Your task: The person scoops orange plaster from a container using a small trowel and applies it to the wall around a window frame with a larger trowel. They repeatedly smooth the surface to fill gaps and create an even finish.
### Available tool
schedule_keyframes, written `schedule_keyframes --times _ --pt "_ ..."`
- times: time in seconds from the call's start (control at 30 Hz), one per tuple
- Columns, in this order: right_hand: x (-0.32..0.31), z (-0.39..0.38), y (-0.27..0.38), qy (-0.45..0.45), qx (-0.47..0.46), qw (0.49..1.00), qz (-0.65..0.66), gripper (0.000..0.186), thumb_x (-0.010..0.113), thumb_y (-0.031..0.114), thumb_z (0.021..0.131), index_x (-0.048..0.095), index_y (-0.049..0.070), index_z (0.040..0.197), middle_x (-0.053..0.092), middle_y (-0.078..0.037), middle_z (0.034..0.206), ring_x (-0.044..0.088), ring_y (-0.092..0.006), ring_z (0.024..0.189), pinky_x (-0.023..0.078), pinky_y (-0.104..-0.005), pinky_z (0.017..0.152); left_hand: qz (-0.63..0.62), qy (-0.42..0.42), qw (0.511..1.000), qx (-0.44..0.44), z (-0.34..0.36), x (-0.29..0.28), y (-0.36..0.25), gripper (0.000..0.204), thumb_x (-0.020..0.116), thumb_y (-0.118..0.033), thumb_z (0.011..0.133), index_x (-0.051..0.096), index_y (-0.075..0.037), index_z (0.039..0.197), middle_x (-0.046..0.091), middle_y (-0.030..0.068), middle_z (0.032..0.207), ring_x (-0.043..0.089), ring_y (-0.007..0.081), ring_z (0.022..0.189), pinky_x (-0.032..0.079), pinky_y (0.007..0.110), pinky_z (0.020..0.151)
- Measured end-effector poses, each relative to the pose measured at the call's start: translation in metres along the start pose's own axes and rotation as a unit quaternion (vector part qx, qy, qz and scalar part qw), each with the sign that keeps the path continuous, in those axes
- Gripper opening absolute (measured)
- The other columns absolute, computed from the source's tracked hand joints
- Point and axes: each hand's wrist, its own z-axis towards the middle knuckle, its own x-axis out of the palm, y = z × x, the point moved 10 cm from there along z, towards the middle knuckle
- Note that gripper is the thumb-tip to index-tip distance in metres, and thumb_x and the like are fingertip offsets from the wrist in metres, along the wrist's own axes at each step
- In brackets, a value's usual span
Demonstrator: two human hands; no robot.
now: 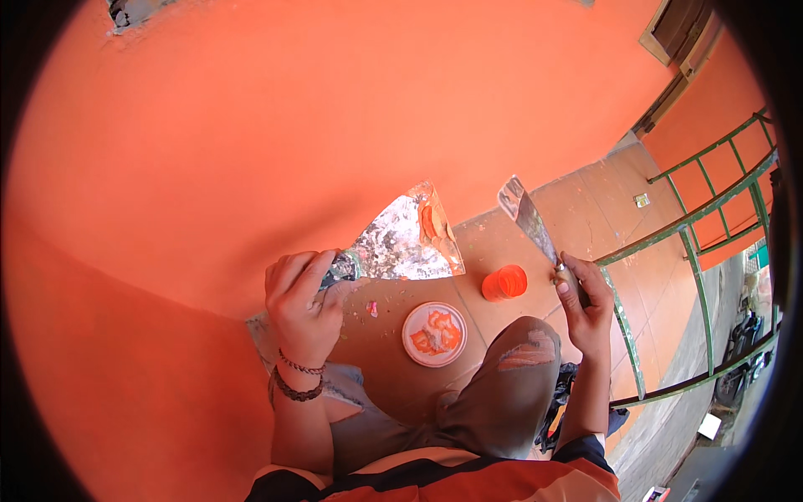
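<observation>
My left hand is closed round the dark handle of a wide putty knife. Its broad blade is smeared with white and grey, and some orange paste lies near the far edge. In my right hand is a narrower putty knife, gripped by its handle, with its blade angled up and to the left. The two blades are apart. Below and between them, a round white lid with orange and white paste on it rests on the tiled floor. Right of it stands an orange tub.
An orange wall rises in front and on the left. At the right stands a green metal railing, with a paved area and a motorcycle beyond it. My bent knee is close to the tub. A small packet lies on the tiles.
</observation>
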Motion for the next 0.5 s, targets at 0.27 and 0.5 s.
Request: schedule_keyframes --times 0.27,0.5 --pt "0.009 -0.021 0.091 0.017 -0.082 0.985 -0.150 0.035 0.073 -0.002 0.080 0.069 0.001 0.114 0.068 -0.016 0.094 0.069 -0.0279 0.077 0.055 -0.0324 0.063 0.088 -0.024 0.995 0.046 0.000 -0.006 -0.024 0.038 0.077 -0.002 0.061 0.072 -0.003 0.098 0.064 0.0059 0.090 0.060 0.0249 0.085 0.043 0.038 0.077" --pt "0.018 -0.016 0.121 0.027 -0.119 0.973 -0.194 0.034 0.073 -0.002 0.077 0.070 0.002 0.111 0.067 -0.013 0.093 0.068 -0.0284 0.077 0.055 -0.0353 0.062 0.117 -0.020 0.993 0.024 0.002 -0.006 -0.027 0.033 0.077 0.000 0.062 0.072 -0.001 0.095 0.066 0.0091 0.088 0.060 0.0289 0.082 0.045 0.038 0.078"
